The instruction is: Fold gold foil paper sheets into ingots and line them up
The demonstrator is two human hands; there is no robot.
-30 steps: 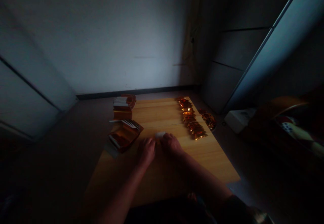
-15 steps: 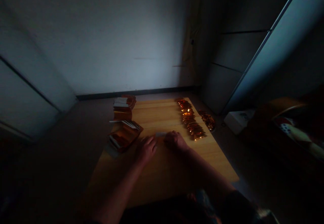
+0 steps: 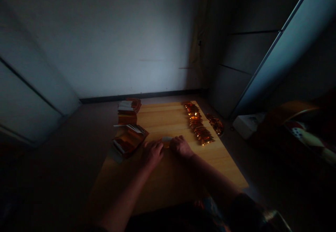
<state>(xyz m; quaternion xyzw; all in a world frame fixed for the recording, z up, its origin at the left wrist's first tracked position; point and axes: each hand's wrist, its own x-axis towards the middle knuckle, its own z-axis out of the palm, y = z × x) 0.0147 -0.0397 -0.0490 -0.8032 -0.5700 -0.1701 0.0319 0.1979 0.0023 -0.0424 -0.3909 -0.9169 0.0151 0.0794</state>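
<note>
Both my hands rest over the wooden table, close together. Between them is a small sheet of foil paper, pale at its far edge and copper-orange nearer me, bowed upward. My left hand has its fingers curled on the sheet's left end. On the right end, my right hand is closed with its fingers bent down. The fingertips and the sheet's ends are partly hidden in the dim light. To the left lies a loose pile of copper foil sheets, some with their pale backs showing.
Another stack of foil sheets lies at the table's far left. A row of folded shiny foil pieces runs along the right side. Beyond that edge, lower down, is a heap of foil pieces. A white box stands farther right.
The foil sheet between my hands has bowed upward, and more of its pale edge and copper face shows. My hands have hardly shifted. The foil piles have stayed put.
</note>
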